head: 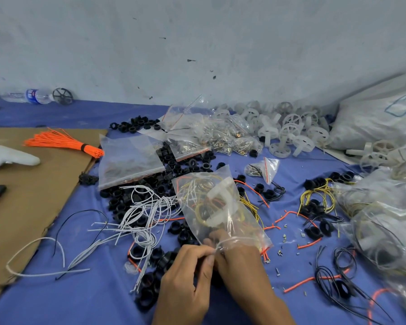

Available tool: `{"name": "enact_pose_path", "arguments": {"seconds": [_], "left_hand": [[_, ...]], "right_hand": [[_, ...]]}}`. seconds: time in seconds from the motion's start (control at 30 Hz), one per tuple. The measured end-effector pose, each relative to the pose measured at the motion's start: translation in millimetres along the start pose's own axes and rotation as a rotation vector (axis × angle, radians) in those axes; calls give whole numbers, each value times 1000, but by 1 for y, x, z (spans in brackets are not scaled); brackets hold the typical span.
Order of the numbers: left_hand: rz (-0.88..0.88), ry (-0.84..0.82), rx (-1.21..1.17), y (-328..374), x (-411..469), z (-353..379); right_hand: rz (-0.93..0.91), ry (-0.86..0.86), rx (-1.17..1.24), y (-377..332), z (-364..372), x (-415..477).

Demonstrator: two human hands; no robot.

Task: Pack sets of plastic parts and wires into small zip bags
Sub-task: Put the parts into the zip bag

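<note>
A clear zip bag (211, 202) stands tilted in the middle of the blue cloth, filled with a white plastic wheel part and yellow, red and white wires. My left hand (188, 273) pinches the bag's mouth at its lower end. My right hand (239, 259) grips the same end from the right, partly under the plastic film. Loose white wires (141, 214) and black plastic rings (174, 160) lie to the left of the bag. Yellow wires (319, 195) lie to the right.
A stack of empty zip bags (129, 158) lies behind the wires. White wheel parts (288, 130) pile at the back, filled bags (384, 226) at the right. Brown cardboard (28, 202) at the left carries an orange tie bundle (63, 143) and a white controller (7, 157).
</note>
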State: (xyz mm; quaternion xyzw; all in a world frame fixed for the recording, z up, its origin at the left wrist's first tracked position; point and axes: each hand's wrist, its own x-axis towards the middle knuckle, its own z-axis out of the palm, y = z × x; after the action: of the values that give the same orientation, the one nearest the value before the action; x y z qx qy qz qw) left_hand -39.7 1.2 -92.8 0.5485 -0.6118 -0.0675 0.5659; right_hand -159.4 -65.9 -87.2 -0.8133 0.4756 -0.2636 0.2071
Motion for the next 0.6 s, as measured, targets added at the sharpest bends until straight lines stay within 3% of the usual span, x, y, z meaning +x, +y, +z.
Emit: {"name": "enact_pose_path", "arguments": {"seconds": [0.33, 0.43, 0.53, 0.6], "left_hand": [[-10, 7, 14, 1, 0, 1], [-12, 24, 14, 2, 0, -1], [6, 34, 35, 2, 1, -1], [5, 37, 38, 2, 1, 0]], "right_hand": [[321, -159, 152, 6, 9, 9], [261, -141, 81, -7, 2, 13], [81, -99, 4, -7, -16, -16], [2, -164, 124, 0, -42, -37]]}}
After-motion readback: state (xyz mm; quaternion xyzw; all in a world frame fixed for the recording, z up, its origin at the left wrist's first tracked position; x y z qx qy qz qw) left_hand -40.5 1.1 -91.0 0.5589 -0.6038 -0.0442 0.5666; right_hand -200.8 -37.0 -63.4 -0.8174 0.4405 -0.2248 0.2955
